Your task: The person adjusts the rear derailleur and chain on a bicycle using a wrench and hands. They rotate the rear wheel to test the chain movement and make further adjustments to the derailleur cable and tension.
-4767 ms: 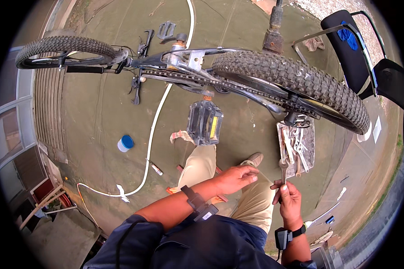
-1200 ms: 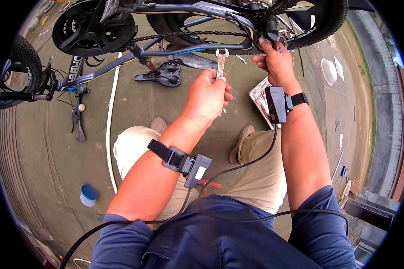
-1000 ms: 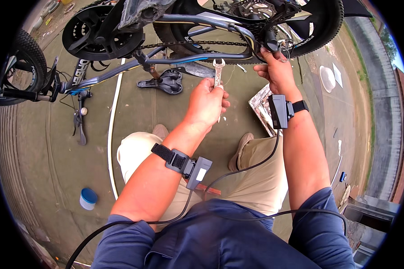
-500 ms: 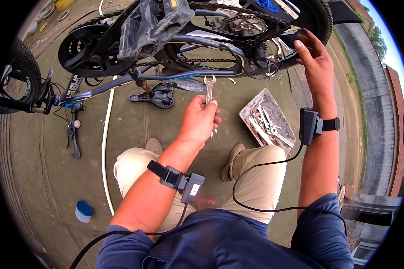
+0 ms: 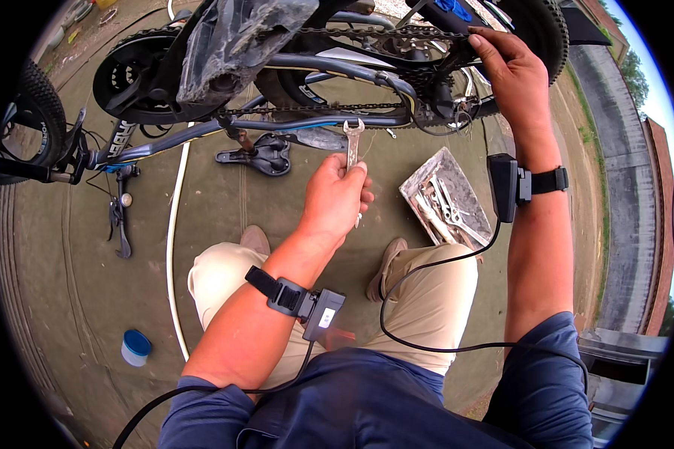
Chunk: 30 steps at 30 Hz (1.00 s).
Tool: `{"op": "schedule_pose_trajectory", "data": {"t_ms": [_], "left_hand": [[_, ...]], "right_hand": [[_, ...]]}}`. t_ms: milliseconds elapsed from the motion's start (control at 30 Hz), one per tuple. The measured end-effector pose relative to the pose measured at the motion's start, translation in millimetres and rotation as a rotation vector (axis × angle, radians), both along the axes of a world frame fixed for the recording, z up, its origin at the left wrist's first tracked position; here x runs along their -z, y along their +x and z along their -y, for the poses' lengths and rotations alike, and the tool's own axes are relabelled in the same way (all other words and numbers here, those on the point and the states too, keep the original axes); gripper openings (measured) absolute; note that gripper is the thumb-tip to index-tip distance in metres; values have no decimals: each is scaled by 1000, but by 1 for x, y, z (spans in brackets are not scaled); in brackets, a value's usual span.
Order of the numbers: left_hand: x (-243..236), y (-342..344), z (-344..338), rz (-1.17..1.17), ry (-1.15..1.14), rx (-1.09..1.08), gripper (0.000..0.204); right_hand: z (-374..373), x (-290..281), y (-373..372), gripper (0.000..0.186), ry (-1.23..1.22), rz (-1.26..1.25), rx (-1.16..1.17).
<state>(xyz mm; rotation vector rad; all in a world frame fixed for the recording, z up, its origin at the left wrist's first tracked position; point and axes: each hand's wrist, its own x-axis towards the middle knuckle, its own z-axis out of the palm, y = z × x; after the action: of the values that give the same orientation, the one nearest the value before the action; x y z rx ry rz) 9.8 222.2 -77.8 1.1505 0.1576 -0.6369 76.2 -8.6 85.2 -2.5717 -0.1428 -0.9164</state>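
Note:
My left hand (image 5: 333,193) is closed around an open-end wrench (image 5: 354,138), its jaws pointing up just below the bicycle frame (image 5: 329,121). Thumb and fingers of my right hand (image 5: 513,78) pinch at the upper run of the bicycle chain (image 5: 397,33), near the rear wheel; the exact grip is partly hidden by the fingers. The bicycle is upside down, with its saddle (image 5: 258,156) low beneath the frame. A large worn pedal (image 5: 236,49) stands out toward me, beside the black chainring cover (image 5: 138,82). The rear derailleur (image 5: 445,101) hangs below my right hand.
A grey tray (image 5: 449,168) of wrenches lies on the ground by my right knee. A white hose (image 5: 174,239) runs along the left, with a blue-rimmed tub (image 5: 135,347) beside it. Handlebar parts (image 5: 120,213) reach down at the left. Cables trail from my wrist straps.
My right hand has moved left and slightly up, its fingers closing at the chain. The pedal has shifted left and down. My left hand still holds the wrench, nearly unmoved.

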Motion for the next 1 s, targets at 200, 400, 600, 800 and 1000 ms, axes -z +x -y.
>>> {"op": "schedule_pose_trajectory", "data": {"t_ms": [200,400,600,800,1000], "left_hand": [[4,2,-1,-11,-6,-31,22],[4,0,1,13,15,-3,24],[8,-5,0,38,4,-2,26],[6,-5,5,36,24,22,27],[10,-4,8,41,27,28,26]], "right_hand": [[-35,-2,6,21,-320,-15,-61],[-72,-11,2,16,-414,-91,-114],[10,7,-20,49,51,-65,-14],[56,50,-42,75,120,-365,117],[41,60,-38,66,129,-454,116]]}}
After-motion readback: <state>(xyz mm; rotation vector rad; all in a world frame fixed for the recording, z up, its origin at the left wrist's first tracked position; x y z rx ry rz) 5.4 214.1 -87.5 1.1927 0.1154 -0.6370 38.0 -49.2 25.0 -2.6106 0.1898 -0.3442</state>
